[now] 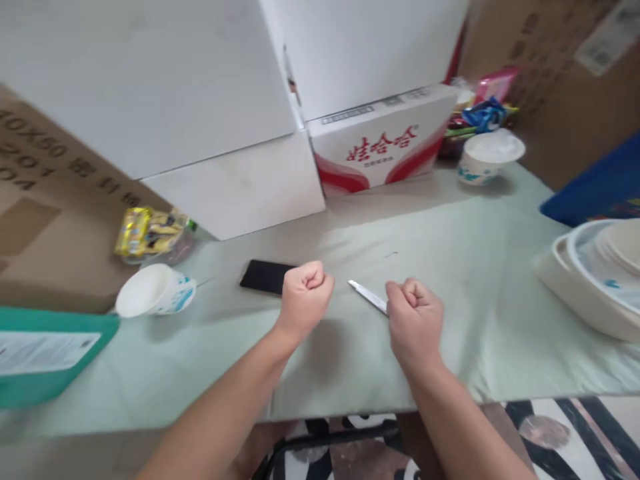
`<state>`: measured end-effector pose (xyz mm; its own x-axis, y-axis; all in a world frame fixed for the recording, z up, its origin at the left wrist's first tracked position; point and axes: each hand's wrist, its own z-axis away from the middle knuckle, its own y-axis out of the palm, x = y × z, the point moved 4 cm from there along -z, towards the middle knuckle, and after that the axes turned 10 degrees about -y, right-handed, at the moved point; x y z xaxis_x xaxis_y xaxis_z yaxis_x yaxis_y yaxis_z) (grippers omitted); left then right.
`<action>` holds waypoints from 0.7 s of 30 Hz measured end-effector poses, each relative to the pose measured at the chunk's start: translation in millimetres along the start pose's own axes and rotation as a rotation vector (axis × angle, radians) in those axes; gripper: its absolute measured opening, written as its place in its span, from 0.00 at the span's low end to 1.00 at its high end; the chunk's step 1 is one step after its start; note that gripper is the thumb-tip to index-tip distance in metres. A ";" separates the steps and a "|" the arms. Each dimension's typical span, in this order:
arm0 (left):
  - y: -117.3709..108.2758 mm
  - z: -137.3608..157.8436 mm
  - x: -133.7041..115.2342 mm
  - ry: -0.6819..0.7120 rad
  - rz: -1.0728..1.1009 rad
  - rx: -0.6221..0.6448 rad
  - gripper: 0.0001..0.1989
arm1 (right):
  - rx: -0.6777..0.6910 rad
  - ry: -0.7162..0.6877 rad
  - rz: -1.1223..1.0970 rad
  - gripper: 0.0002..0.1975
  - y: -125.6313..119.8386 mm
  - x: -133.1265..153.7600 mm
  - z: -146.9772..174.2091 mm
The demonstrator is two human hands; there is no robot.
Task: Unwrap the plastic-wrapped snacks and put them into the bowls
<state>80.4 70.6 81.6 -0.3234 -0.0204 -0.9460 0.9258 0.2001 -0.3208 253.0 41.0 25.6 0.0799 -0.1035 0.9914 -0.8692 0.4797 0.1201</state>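
Observation:
My left hand (pixel 306 298) is closed in a fist above the table, with nothing showing in it. Just behind it lies a black smartphone (pixel 265 276), its right end partly covered by the hand. My right hand (pixel 416 320) is also a fist, and no object shows between its fingers. A slim white, pen-like thing (pixel 369 296) lies on the tabletop between the two hands. Its near end disappears behind my right fist; whether they touch, I cannot tell.
Paper cups stand at left (pixel 173 292) and back right (pixel 480 163). Snack packets (pixel 150 233) sit beyond the left cup. White boxes (pixel 385 147) line the back of the cloth-covered table (pixel 345 393). White containers (pixel 575 287) and a blue object (pixel 595 187) are at right, a green package (pixel 50 380) at left.

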 end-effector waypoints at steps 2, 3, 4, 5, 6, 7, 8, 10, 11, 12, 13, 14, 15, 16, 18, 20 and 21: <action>-33.6 21.0 23.6 -0.224 0.198 -0.056 0.24 | 0.060 -0.050 0.063 0.24 12.3 3.5 14.6; -48.1 30.0 33.0 -0.316 0.294 -0.085 0.25 | 0.092 -0.080 0.100 0.24 18.7 4.3 22.3; -61.3 37.6 40.5 -0.392 0.384 -0.115 0.26 | 0.127 -0.113 0.142 0.24 25.3 4.5 30.1; -73.7 43.6 46.3 -0.450 0.463 -0.148 0.27 | 0.160 -0.151 0.183 0.24 31.6 4.0 38.1; -85.3 48.0 50.4 -0.490 0.530 -0.180 0.27 | 0.197 -0.187 0.221 0.25 37.6 2.9 46.3; -96.1 50.7 53.3 -0.515 0.587 -0.205 0.27 | 0.235 -0.217 0.254 0.25 43.3 1.2 54.6; -106.1 52.1 55.4 -0.527 0.634 -0.221 0.27 | 0.276 -0.239 0.279 0.26 48.6 -1.0 62.8; -123.2 51.9 58.5 -0.513 0.704 -0.214 0.26 | 0.356 -0.274 0.335 0.26 58.1 -5.9 78.8; -131.0 50.9 60.3 -0.495 0.731 -0.202 0.26 | 0.392 -0.299 0.375 0.26 62.8 -8.1 86.2; -138.6 49.6 62.7 -0.476 0.754 -0.195 0.25 | 0.424 -0.332 0.419 0.26 68.1 -10.0 93.2; -146.1 48.2 66.0 -0.468 0.779 -0.190 0.25 | 0.455 -0.371 0.456 0.26 74.3 -11.5 99.7; -153.7 46.9 70.6 -0.483 0.815 -0.196 0.25 | 0.489 -0.407 0.485 0.26 81.8 -12.9 105.6; -161.5 45.8 75.9 -0.518 0.864 -0.208 0.24 | 0.522 -0.442 0.503 0.26 90.9 -13.6 110.8; -169.5 44.7 81.2 -0.559 0.918 -0.220 0.23 | 0.557 -0.476 0.510 0.26 101.9 -13.5 115.4; -186.4 42.5 90.1 -0.626 1.045 -0.232 0.22 | 0.642 -0.547 0.505 0.26 130.5 -9.1 122.4; -203.9 40.3 96.5 -0.661 1.181 -0.226 0.22 | 0.734 -0.626 0.496 0.24 168.7 1.9 126.1; -212.2 39.4 99.5 -0.676 1.250 -0.226 0.22 | 0.776 -0.664 0.496 0.23 191.7 9.1 126.4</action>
<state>-140.5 -12.4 53.7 0.8749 -0.1584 -0.4576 0.4573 0.5810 0.6733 25.5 21.8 51.2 -0.4308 -0.6047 0.6699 -0.8192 -0.0494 -0.5714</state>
